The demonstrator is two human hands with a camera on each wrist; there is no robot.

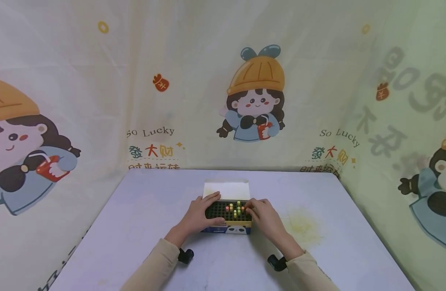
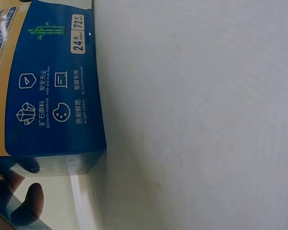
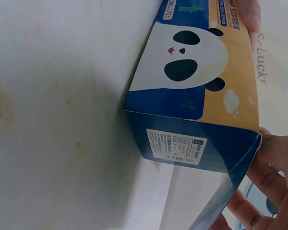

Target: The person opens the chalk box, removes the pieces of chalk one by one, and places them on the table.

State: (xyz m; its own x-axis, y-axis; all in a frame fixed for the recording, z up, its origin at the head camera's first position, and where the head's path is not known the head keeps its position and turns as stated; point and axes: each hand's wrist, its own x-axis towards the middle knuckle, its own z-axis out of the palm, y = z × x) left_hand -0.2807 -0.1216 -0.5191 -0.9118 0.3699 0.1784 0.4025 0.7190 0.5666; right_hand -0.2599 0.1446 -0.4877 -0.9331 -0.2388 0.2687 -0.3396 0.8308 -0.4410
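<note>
Open panda box [image 1: 215, 229], blk holder [image 1: 215, 211] w/ sev. col'd sticks [image 1: 227, 209].

Between the left hand [image 1: 197, 215] and right hand [image 1: 265, 217], the box [image 3: 182, 105] is blue and yellow with a black-and-white panda [image 3: 206, 57]. Beside the right hand, little chalks [image 1: 235, 214] are yellow, pink and orange. Behind both hands, the sleeves [image 1: 153, 262] are tan. Ahead of them, the cream cloth [image 1: 197, 52] has cartoon kids [image 1: 255, 74] in orange hats.
</note>
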